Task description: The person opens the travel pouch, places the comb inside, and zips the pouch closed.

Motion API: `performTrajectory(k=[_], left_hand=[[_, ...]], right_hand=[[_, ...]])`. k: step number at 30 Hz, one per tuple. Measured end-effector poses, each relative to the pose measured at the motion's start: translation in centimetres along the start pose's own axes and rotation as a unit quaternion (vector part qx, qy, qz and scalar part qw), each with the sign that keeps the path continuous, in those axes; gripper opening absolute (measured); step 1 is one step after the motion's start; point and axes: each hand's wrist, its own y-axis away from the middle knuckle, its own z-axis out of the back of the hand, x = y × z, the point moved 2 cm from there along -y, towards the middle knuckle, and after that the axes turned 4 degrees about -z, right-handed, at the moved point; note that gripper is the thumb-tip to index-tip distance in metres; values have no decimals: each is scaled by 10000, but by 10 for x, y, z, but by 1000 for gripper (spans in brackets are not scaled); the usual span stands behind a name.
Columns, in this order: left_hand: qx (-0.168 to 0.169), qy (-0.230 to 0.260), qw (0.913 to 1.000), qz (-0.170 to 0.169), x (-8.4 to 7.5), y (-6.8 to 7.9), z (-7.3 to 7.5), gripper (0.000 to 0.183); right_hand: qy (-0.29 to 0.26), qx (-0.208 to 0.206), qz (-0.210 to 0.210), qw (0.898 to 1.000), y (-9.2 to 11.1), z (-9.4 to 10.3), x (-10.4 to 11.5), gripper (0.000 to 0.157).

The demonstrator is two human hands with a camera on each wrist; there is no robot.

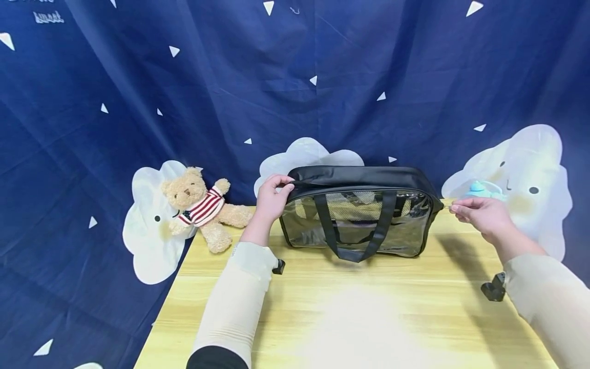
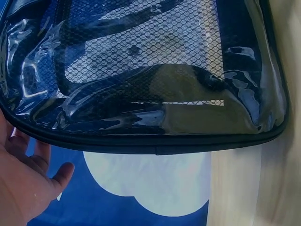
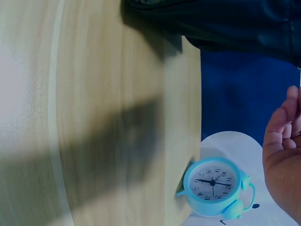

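A black bag with clear plastic sides (image 1: 355, 220) stands upright on the wooden table, its strap handle (image 1: 381, 225) hanging down the front. At the bag's upper left corner, my left hand (image 1: 273, 197) holds the top edge; in the left wrist view the fingers of that hand (image 2: 28, 174) reach behind the dark rim. My right hand (image 1: 484, 215) is beside the bag's right end, fingers curled, pinching a small zipper pull (image 3: 299, 75). Mesh (image 2: 155, 52) shows through the clear panel. Part of the right hand is cut off in its wrist view.
A teddy bear (image 1: 203, 202) in a striped shirt leans at the table's back left. Behind my right hand stands a light blue alarm clock (image 3: 212, 184) near the table's back edge. A blue curtain (image 1: 286, 92) with clouds hangs behind the wooden table (image 1: 258, 328).
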Motion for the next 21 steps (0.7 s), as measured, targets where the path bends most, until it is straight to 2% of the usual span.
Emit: performTrajectory(k=[8, 17, 21], left_hand=[[-34, 152, 9999, 15, 0, 0, -2, 10], [-54, 338, 9994, 99, 3, -1, -7, 12], [-215, 367, 9990, 168, 4, 0, -4, 17]], right_hand=[[827, 209, -308, 9959, -3, -4, -5, 25], [576, 353, -652, 9956, -4, -8, -4, 29], [692, 56, -573, 9959, -1, -9, -5, 19]])
